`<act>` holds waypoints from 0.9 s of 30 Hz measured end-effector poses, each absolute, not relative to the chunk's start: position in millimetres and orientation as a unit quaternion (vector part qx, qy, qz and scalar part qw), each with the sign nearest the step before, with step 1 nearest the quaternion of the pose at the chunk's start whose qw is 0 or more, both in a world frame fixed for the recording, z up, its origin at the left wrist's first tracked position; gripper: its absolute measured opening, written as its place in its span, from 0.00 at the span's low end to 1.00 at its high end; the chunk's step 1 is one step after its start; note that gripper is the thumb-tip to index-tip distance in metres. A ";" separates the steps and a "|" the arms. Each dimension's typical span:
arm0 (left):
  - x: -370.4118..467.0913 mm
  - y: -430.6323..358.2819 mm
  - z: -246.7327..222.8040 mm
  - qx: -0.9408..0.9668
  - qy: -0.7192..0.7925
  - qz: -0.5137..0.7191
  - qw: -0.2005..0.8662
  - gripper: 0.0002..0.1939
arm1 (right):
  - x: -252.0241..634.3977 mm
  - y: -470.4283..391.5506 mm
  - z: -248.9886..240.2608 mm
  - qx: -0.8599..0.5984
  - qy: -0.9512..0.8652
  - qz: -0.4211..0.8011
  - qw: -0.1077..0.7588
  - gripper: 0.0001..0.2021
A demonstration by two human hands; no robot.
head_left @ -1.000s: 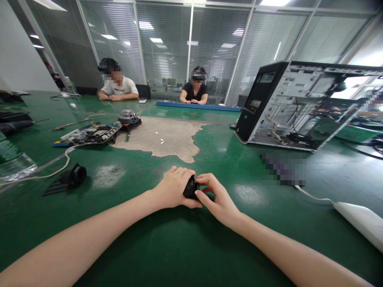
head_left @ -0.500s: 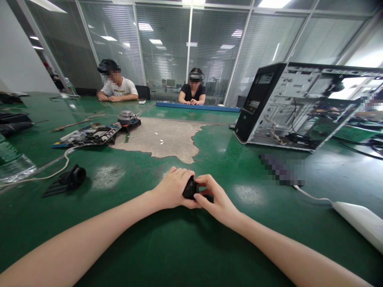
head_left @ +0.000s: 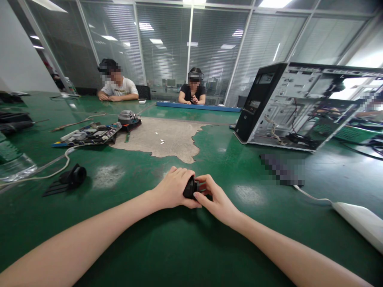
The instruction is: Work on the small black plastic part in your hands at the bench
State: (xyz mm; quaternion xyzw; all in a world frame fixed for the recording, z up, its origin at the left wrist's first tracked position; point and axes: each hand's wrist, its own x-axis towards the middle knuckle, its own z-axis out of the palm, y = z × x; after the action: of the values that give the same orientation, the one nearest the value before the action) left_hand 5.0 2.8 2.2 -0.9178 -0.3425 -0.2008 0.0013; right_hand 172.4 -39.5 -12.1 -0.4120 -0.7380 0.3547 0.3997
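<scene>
A small black part (head_left: 190,188) sits between both of my hands, just above the green table (head_left: 167,247) at its middle front. My left hand (head_left: 173,188) wraps round its left side, with the thumb underneath. My right hand (head_left: 216,200) pinches its right side with thumb and fingertips. Most of the part is hidden by my fingers, so I cannot make out its shape.
An open computer case (head_left: 302,105) lies on its side at the right. A circuit board (head_left: 88,134), a fan unit (head_left: 128,118) and a black clip-like part (head_left: 70,178) lie at the left. A white power strip (head_left: 360,221) sits at the right front. Two people sit at the far side.
My hands have stayed in place. The fingers of my right hand have shifted slightly on the black part.
</scene>
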 end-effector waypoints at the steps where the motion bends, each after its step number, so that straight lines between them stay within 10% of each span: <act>1: 5.0 2.8 2.0 -0.918 -0.342 -0.203 0.002 0.32 | 172.5 -39.8 -11.7 -0.407 -0.741 0.348 0.406 0.14; 27: 4.3 4.2 0.5 -0.917 -0.338 -0.212 -0.005 0.36 | 173.6 -40.0 -12.3 -0.383 -0.760 0.282 0.443 0.09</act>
State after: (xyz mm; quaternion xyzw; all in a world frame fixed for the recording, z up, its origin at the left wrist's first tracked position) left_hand 4.3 4.2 0.5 -0.9169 -0.3378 -0.2123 -0.0047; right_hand 173.6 -40.0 -12.3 -0.3831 -0.7598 0.2816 0.4434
